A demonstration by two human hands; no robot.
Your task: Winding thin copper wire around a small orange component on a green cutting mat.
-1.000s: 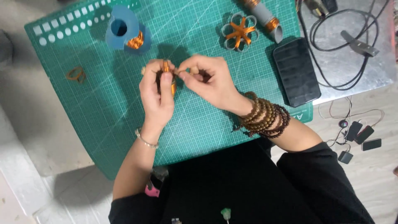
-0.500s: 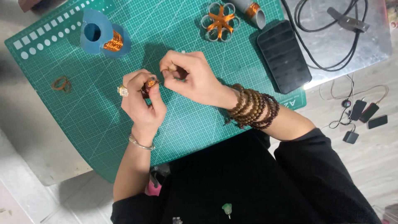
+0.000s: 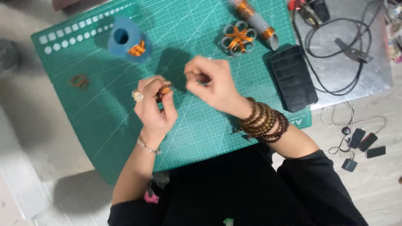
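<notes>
My left hand (image 3: 154,106), with a ring on one finger, pinches a small copper wire coil (image 3: 164,90) over the green cutting mat (image 3: 104,117). Just to its right, my right hand (image 3: 211,81) has its fingertips closed on something thin, likely the wire end, which is too blurred to make out. Brown bead bracelets (image 3: 264,121) wrap my right wrist. The two hands are a little apart above the mat's middle.
A blue spool of copper wire (image 3: 127,41) lies at the mat's far left. A ring-shaped piece with an orange star (image 3: 238,37) and a grey tube (image 3: 257,23) lie at the far right. A black flat case (image 3: 292,77), cables and clips (image 3: 347,46) lie right.
The view has shifted, so everything sits lower and further left. My hands have drawn slightly apart, the right lifting away from the coil held in the left.
</notes>
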